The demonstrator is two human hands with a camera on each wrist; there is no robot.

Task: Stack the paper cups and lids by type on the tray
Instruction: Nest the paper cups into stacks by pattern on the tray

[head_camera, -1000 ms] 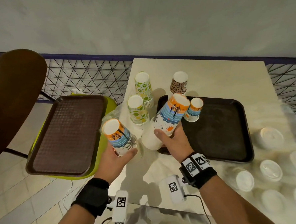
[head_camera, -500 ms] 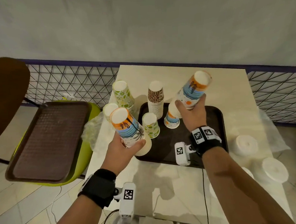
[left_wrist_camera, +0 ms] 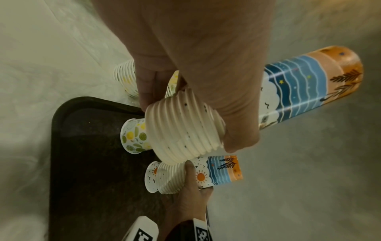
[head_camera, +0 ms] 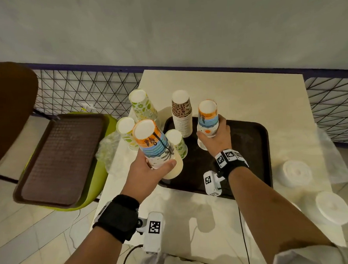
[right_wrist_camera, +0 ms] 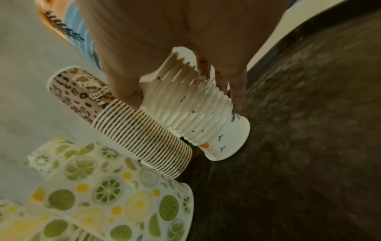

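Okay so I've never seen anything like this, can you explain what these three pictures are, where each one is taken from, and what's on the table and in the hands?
There is no machine here: a person works with bare hands and wears three cameras. The big picture comes from a camera on the head, looking down. The other two come from cameras strapped to each wrist, looking along the hand, so things appear huge and bent.

The left hand holds a stack of beach-print cups in the air. The right hand grips a second beach-print stack, lowered over a cup of the same print on the dark tray.

Near it stand a leopard-print stack and lemon-print cups. White lids lie on the table to the right. A second tray rests on a green chair.
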